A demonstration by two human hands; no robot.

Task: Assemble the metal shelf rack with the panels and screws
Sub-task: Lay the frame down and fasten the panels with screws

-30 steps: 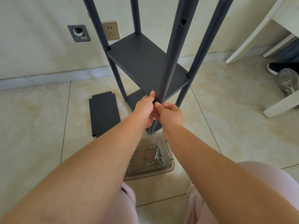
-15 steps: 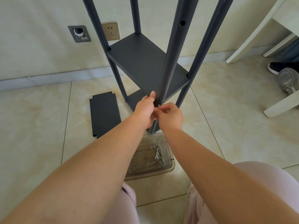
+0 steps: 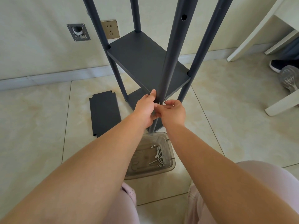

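A dark grey metal rack stands on the tiled floor with four upright posts and a fitted shelf panel [image 3: 142, 60]; a lower panel shows beneath it. My left hand [image 3: 145, 109] grips the near post [image 3: 171, 59] just below the shelf's front corner, thumb up against the post. My right hand [image 3: 174, 111] pinches a small silver screw [image 3: 159, 103] against that post at the same height. A spare panel [image 3: 104, 114] lies flat on the floor to the left. Several screws [image 3: 157, 156] lie in a clear plastic tray [image 3: 171, 165] at the post's foot.
A wall with a socket [image 3: 110, 29] and a metal plate [image 3: 78, 32] runs behind the rack. White furniture legs [image 3: 252, 29] stand at the right, with shoes [image 3: 289, 78] beside them. My knees in pink trousers fill the bottom edge.
My right hand has shifted slightly right and its fingers have turned at the post; the screw's tip now shows between the two hands. My left hand keeps its hold.
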